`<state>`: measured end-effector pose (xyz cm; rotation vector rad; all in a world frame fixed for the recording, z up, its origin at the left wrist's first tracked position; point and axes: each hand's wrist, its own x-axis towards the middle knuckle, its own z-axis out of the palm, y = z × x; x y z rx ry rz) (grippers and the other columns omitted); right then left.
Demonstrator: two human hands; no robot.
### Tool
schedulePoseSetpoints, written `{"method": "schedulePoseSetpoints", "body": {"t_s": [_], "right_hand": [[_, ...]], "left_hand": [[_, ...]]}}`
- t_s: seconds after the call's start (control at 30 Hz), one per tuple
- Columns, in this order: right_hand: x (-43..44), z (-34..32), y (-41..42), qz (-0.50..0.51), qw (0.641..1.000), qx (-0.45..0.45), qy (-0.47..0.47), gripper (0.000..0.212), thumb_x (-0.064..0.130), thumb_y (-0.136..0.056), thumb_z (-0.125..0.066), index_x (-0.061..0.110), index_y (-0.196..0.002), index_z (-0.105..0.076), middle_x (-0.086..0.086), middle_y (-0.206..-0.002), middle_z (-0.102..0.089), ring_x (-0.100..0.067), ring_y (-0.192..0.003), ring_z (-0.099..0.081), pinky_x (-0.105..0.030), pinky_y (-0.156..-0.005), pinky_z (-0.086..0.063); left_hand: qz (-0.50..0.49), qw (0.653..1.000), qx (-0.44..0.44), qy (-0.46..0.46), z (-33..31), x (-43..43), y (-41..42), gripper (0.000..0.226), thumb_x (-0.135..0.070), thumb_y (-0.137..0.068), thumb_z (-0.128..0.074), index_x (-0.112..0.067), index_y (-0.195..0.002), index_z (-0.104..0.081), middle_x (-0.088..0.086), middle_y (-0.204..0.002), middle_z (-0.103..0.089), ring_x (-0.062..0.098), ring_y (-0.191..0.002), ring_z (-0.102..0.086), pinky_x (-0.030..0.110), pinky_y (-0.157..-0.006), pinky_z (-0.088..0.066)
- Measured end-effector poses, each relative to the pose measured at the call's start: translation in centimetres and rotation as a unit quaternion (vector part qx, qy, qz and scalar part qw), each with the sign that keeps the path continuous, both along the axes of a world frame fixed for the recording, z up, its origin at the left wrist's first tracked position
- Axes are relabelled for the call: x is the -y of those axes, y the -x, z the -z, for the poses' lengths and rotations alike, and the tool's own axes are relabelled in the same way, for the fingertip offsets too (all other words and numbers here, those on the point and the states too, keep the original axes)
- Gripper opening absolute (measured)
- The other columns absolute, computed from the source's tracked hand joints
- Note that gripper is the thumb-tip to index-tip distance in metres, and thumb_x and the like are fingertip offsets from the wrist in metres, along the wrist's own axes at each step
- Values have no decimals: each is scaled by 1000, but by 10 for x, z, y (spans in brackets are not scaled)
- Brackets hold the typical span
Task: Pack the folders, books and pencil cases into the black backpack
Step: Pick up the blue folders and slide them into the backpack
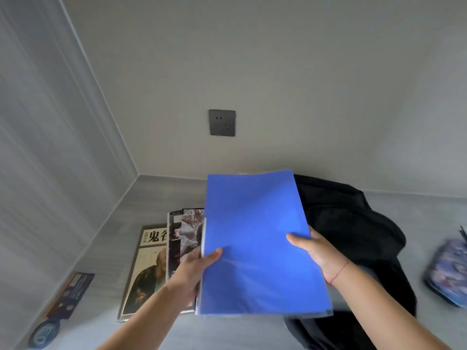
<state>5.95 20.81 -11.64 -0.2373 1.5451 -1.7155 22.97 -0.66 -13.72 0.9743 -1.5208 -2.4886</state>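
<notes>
I hold a blue folder (257, 238) up above the desk with both hands. My left hand (194, 269) grips its left edge, thumb on the cover. My right hand (318, 251) grips its right edge, thumb on top. The black backpack (353, 223) lies on the desk to the right, partly hidden behind the folder. To the left of the folder lie books (151, 261): a large one with a painted figure and two smaller ones overlapping it. A blue patterned pencil case (447, 271) lies at the right edge, blurred.
A grey desk surface (156, 195) runs into a corner, with walls at the left and back. A dark wall socket (222, 122) sits above the desk. A narrow dark card and a round blue tag (44, 334) lie at the front left.
</notes>
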Motion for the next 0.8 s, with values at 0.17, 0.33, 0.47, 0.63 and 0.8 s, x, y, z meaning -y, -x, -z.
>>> {"method": "schedulePoseSetpoints", "body": {"t_s": [0.17,0.33,0.47,0.63,0.8], "right_hand": [[-117,4,-8,42,998,28,-49,36,7,-87,-60,17,-122,-58,-11,-114,-70,-32,-104,-67,-44,-86,-52],[-218,13,-29,75,989,46,-118,37,15,-82,-68,18,-119,-61,-2,-107,-73,-24,-100,-69,-41,-88,-52],[-277,23,-55,50,986,93,-132,60,30,-67,-80,15,-122,-59,2,-115,-70,-13,-107,-66,-29,-87,-49],[-315,43,-72,68,975,141,-156,21,6,-92,-52,18,-107,-61,15,-87,-75,5,-77,-70,-13,-60,-51],[-312,50,-70,46,968,189,-157,24,11,-92,-54,14,-113,-63,0,-105,-74,-14,-95,-71,-24,-71,-54]], "left_hand": [[138,988,58,33,4,-81,18,24,-16,-76,-74,-8,-97,-70,9,-95,-75,25,-86,-71,40,-86,-56],[123,946,97,283,7,-127,54,46,-32,-73,-75,-14,-109,-52,4,-108,-63,21,-98,-62,36,-93,-47],[169,758,47,628,6,-146,82,64,-28,-85,-63,-17,-140,-33,0,-139,-37,19,-131,-35,30,-109,-29],[260,544,86,794,23,-158,121,78,-24,-89,-58,-16,-149,-10,8,-157,-11,25,-146,-5,38,-120,-5],[293,436,97,845,45,-166,154,78,-14,-89,-55,-11,-149,-6,10,-156,-15,26,-146,-9,37,-120,-6]]}}
